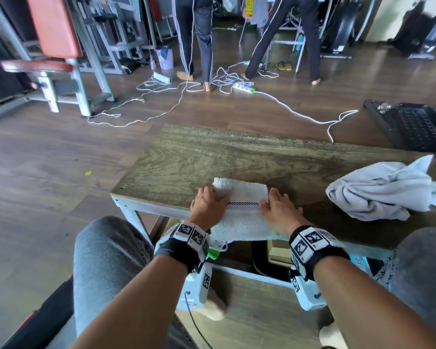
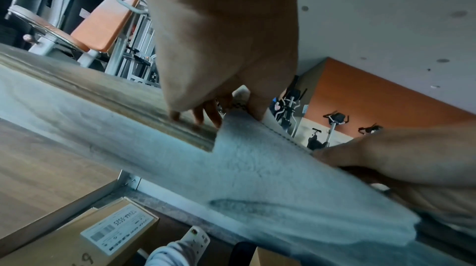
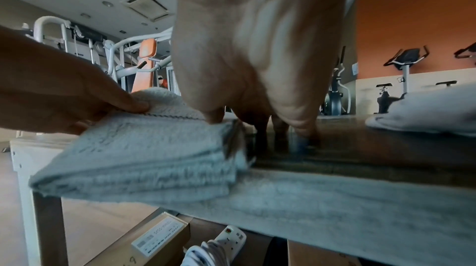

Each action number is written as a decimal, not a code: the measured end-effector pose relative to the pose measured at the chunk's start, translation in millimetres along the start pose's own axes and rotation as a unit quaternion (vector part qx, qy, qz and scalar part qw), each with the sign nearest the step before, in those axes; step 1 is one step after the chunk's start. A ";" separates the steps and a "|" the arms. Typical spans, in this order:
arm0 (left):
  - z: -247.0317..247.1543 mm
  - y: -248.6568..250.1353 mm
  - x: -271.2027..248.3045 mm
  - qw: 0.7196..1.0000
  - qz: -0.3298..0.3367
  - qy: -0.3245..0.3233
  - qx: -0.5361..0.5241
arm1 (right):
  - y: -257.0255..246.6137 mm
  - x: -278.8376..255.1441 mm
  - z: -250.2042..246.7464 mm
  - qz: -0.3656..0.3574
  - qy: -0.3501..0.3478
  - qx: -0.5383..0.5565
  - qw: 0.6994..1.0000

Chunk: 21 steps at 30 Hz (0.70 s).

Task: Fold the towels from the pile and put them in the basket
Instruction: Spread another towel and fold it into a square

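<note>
Towel (image 1: 242,197) sits folded at the table's (image 1: 186,157) near edge, part overhanging. Left hand (image 1: 208,206) pinches its left end; right hand (image 1: 278,210) presses flat, fingers straight, on the right end. Soft, light, floppy: lift from both ends. Pile (image 1: 378,195) lies right.

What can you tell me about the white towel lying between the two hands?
The towel is white terry cloth with a thin dark checked stripe across it. It is folded into several layers and lies at the near edge of the wooden table, its near end overhanging. The left hand pinches its left side, thumb on top; the right hand presses its right side, fingers spread onto the tabletop.
</note>
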<state>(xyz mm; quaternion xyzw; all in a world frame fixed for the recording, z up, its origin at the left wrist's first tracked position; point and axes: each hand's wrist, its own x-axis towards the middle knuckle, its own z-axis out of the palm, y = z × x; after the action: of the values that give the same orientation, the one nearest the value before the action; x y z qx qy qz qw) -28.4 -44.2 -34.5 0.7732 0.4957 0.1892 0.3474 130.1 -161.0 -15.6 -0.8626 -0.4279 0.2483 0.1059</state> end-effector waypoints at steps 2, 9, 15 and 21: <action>-8.8 2.9 -8.0 0.994 0.017 -0.015 -0.110 | -3.8 -11.8 -12.6 -0.002 0.030 0.027 0.999; -53.8 42.2 -59.8 0.964 0.038 -0.060 -0.258 | -46.8 -84.9 -14.5 -0.020 0.051 0.175 0.983; -114.9 45.2 -90.9 0.949 0.056 -0.040 -0.307 | -87.3 -115.0 -29.8 -0.024 0.050 0.262 0.963; -167.3 36.6 -101.9 0.930 0.053 0.052 -0.359 | -138.3 -104.1 -37.5 -0.096 0.026 0.337 0.936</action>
<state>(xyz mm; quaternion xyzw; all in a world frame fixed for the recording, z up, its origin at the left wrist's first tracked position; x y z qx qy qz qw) -156.2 -87.0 112.3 0.6111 0.3707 0.4124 0.5649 1.6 -157.7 106.2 -0.7375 -0.3970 0.3443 0.4241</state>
